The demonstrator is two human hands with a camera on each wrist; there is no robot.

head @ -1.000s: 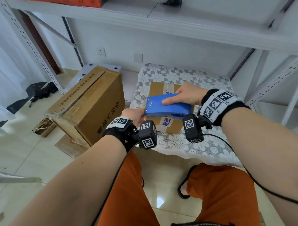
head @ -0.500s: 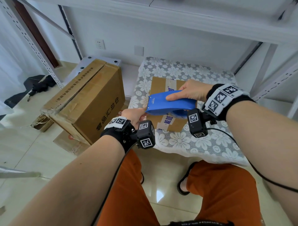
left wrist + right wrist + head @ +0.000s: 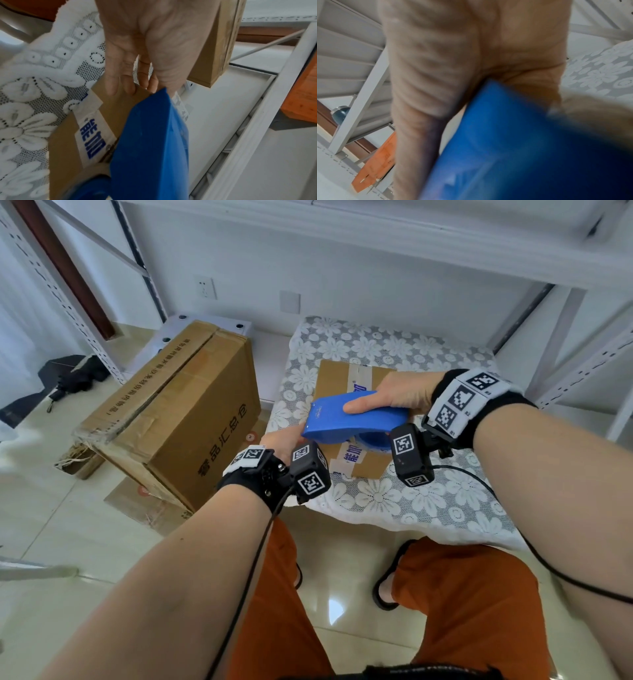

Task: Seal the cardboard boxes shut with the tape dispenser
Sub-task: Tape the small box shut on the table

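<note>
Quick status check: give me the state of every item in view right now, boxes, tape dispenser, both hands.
small cardboard box: flaps closed, printed tape strip along its top, lying on the lace cloth.
tape dispenser: held just above the small box.
right hand: grips the dispenser from above.
left hand: fingers hold the small box's left edge.
large cardboard box: tilted on the floor, top seam untaped, edge torn.

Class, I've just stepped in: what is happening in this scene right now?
A seated person is taping a small cardboard box that lies on a lace-covered table. The right hand grips a blue tape dispenser over the box top, where a printed tape strip already runs. The left hand steadies the box's near left edge. A bigger cardboard box waits on the floor.
</note>
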